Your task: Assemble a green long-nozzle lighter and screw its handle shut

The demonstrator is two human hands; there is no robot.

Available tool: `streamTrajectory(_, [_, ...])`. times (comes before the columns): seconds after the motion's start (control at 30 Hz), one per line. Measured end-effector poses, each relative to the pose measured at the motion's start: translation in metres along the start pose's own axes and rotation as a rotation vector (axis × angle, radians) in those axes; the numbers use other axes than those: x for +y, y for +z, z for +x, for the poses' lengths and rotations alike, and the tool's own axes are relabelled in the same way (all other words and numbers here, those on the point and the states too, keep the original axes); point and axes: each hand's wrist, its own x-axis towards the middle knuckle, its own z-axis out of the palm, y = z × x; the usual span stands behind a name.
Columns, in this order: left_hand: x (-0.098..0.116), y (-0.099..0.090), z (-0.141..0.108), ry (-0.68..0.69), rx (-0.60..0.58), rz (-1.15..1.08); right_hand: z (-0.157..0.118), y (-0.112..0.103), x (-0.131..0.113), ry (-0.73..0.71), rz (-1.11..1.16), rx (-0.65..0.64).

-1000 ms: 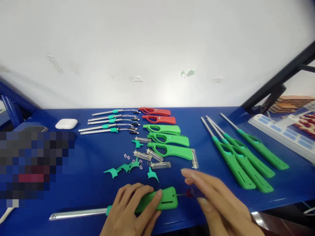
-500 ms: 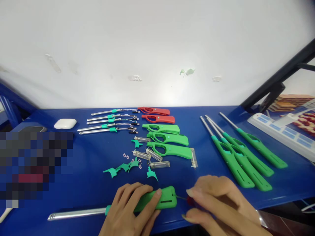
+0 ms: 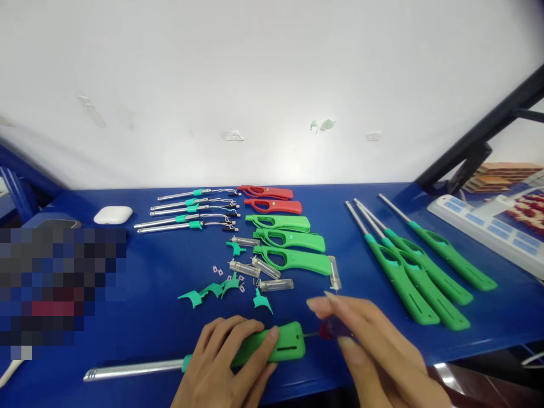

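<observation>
My left hand (image 3: 232, 360) is wrapped over a green lighter (image 3: 293, 341) and presses it to the blue table. The lighter's silver tube (image 3: 136, 369) points left. At the handle's right end, a thin shaft reaches the butt from a small screwdriver (image 3: 329, 330) with a dark red and purplish handle. My right hand (image 3: 374, 351) has its fingers round that handle, the index finger lifted and the thumb below. Above them lie teal triggers (image 3: 262, 301), clear fuel tanks (image 3: 276, 285) and green handle shells (image 3: 297, 259).
Several green lighters (image 3: 403, 277) lie at the right, beside a white power strip (image 3: 488, 232). Metal tubes with wires (image 3: 170, 226) and red shells (image 3: 274, 205) lie at the back. A white case (image 3: 113, 215) is at the left, near a pixelated area.
My right hand's fingers have shifted and spread round the screwdriver, the index finger rising, so more of its handle shows. My left hand and the lighter have stayed in place.
</observation>
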Motion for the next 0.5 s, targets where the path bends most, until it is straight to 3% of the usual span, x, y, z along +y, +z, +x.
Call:
streamTrajectory(0.27, [0.0005,0.0004,0.0031,-0.010,0.011,-0.006,0.0005,-0.0075,0.0086,-0.089,-0.050,-0.027])
streamTrajectory(0.43, [0.0002,-0.0013,0.0028,0.007,-0.009,0.020,-0.0022,-0.0034,0.0064,0.004,-0.079,-0.097])
streamTrajectory(0.5, [-0.0002,-0.0016,0.0019,0.010,-0.013,0.020,-0.0023,0.0011,0.0045,-0.012,-0.043,-0.030])
